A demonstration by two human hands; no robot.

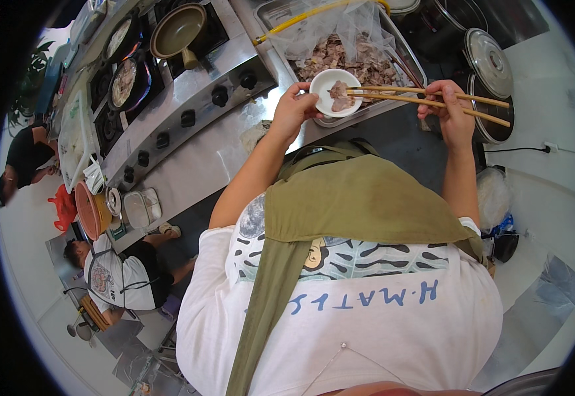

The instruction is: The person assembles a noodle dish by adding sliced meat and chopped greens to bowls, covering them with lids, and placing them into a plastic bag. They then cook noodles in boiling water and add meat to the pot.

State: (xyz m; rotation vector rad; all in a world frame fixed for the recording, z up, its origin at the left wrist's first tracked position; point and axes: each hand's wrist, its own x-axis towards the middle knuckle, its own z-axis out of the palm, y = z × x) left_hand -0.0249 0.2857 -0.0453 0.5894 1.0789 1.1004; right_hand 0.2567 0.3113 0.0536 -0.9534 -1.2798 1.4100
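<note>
My left hand (295,106) grips the rim of a small white bowl (323,84) with the thumb on its edge. Sliced meat (341,97) lies inside the bowl. In my right hand (448,106) is a pair of long wooden chopsticks (391,93), their tips at the meat in the bowl. Just beyond the bowl, a metal tray (411,54) holds a large heap of sliced meat (366,59), partly covered by a clear plastic bag (307,32). Another pair of dark chopsticks (405,69) leans in the tray's right side.
A gas stove stands left, with a brown pot (178,32) and two pans (125,84) over flames. Metal pots (498,116) and a glass lid (489,63) are at right. A plastic basin (89,210) sits lower left. Two other people (119,277) are at the left.
</note>
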